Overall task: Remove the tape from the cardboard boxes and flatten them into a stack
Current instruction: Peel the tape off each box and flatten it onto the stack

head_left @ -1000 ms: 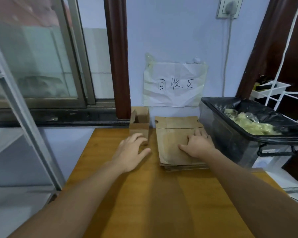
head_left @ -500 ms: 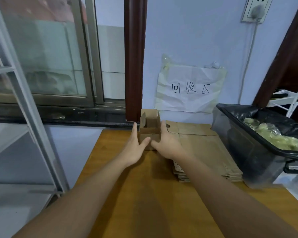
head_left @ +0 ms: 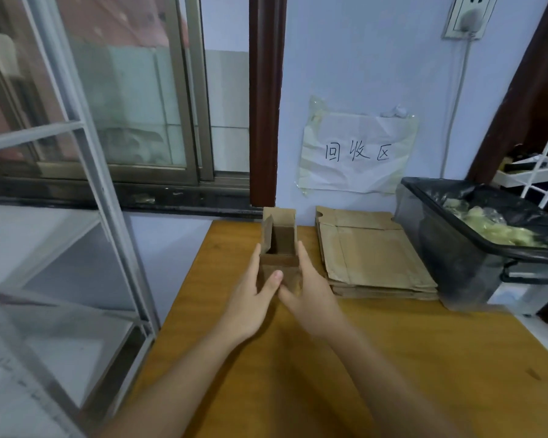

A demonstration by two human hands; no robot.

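Note:
A small open-topped cardboard box [head_left: 279, 241] stands upright near the far edge of the wooden table [head_left: 329, 380]. My left hand [head_left: 250, 298] lies flat against the box's left side, fingers straight, with its thumb across the front face. On the opposite side my right hand [head_left: 314, 295] presses with straight fingers, and its thumb meets the left thumb at the front. Just right of the box lies a stack of flattened cardboard boxes [head_left: 374, 257]. I cannot make out any tape on the small box.
A dark bin [head_left: 450, 248] lined with a black bag and holding crumpled tape stands right of the stack. A paper sign [head_left: 358, 153] is taped to the wall behind. A metal shelf frame [head_left: 108, 216] stands left of the table, below a window.
My right hand left the flattened stack and moved left to the small box. My left hand went forward to the box's left side. Both hands now flank it more closely.

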